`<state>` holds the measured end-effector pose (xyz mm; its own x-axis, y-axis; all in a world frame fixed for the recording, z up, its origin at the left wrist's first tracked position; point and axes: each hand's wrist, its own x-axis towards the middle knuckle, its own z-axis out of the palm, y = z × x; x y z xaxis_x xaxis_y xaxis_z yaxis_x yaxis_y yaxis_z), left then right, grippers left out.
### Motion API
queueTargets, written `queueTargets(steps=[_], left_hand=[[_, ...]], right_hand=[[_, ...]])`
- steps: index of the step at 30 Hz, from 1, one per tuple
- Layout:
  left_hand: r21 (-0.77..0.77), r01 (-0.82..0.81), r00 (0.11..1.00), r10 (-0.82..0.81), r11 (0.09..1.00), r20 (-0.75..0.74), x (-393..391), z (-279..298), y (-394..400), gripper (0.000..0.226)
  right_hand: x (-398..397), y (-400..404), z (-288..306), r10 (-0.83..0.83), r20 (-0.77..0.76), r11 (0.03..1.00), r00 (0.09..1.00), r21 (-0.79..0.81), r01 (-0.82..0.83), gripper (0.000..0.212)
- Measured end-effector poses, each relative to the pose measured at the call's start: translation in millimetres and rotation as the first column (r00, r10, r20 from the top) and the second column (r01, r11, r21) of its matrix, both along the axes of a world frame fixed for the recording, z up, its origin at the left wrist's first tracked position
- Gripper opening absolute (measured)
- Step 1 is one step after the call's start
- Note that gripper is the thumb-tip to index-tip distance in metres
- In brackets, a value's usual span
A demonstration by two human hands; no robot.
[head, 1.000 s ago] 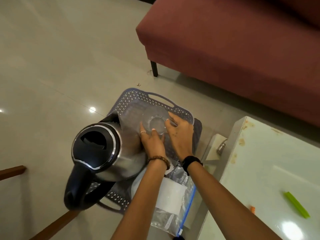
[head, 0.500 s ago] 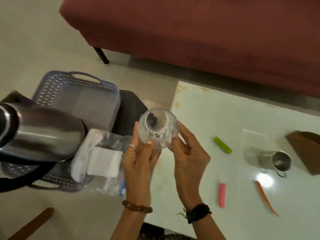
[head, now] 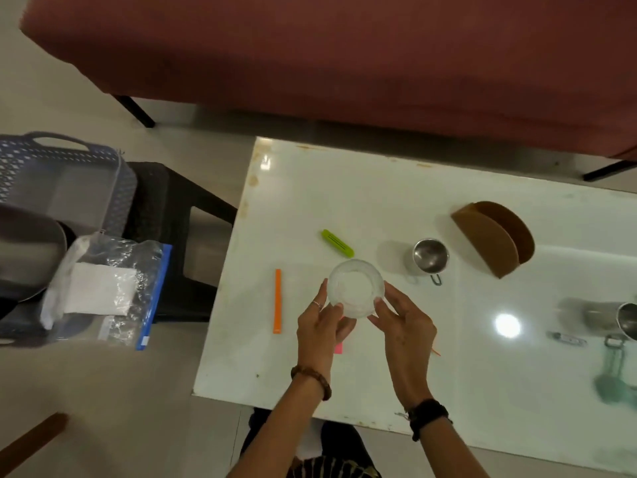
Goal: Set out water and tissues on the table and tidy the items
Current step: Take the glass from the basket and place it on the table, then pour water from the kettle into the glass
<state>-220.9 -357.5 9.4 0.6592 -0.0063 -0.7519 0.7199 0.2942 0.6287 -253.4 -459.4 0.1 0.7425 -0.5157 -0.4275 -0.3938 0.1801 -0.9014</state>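
Clear glass is what both hands are carrying: a small round transparent tumbler (head: 355,288), mouth up, is being held over the glossy white counter (head: 344,188), above its near-left part, between an orange plastic stick (head: 277,301) on the left and a small steel cup with a wire handle (head: 431,260) on the right. Whether its base is touching the surface yet cannot be told.

Slipping looks like the main risk. The tumbler is smooth and is being pinched only at its sides by fingertips, so any loosening before the base is resting flat could be letting it drop and knock or crack on the hard top. Setting it down askew, or partly on the pink piece (head: 338,348) peeking out beneath the left hand, could be leaving it tilted and ready to tip. Drifting right could be bumping the steel cup; the green plastic clip (head: 337,238) lying just beyond is also close.

Pose: the left hand (head: 319,326) is coming up from below with its fingers (head: 322,298) curled against the glass's left wall, a ring showing. The right hand (head: 403,322) is mirroring it, fingers (head: 381,303) pressing the right wall. Both forearms are angling in from the near edge, wrists bearing a beaded bracelet and a dark band.
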Motion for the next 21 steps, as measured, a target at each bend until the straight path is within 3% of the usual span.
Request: queueTargets(steps=[6,15,17,21], left_hand=[[0.043,-0.075,0.993,0.078,0.996,-0.084,18,-19,-19,0.049],[0.096,-0.105,0.989,0.114,0.990,-0.090,16,-26,-21,0.051],[0.085,-0.072,0.992,0.080,0.994,-0.096,15,-27,-17,0.051],[0.100,-0.044,0.994,0.054,0.994,-0.092,11,-22,0,0.049]], right_hand=[[16,-18,-30,0.054,-0.004,0.998,0.999,0.040,-0.054,0.028],[16,-17,-45,0.117,0.012,0.991,0.993,0.063,-0.118,0.025],[16,-14,-40,0.152,-0.002,0.988,0.988,-0.007,-0.152,0.026],[8,2,-22,0.230,-0.101,0.893,0.968,-0.375,-0.251,0.034]])
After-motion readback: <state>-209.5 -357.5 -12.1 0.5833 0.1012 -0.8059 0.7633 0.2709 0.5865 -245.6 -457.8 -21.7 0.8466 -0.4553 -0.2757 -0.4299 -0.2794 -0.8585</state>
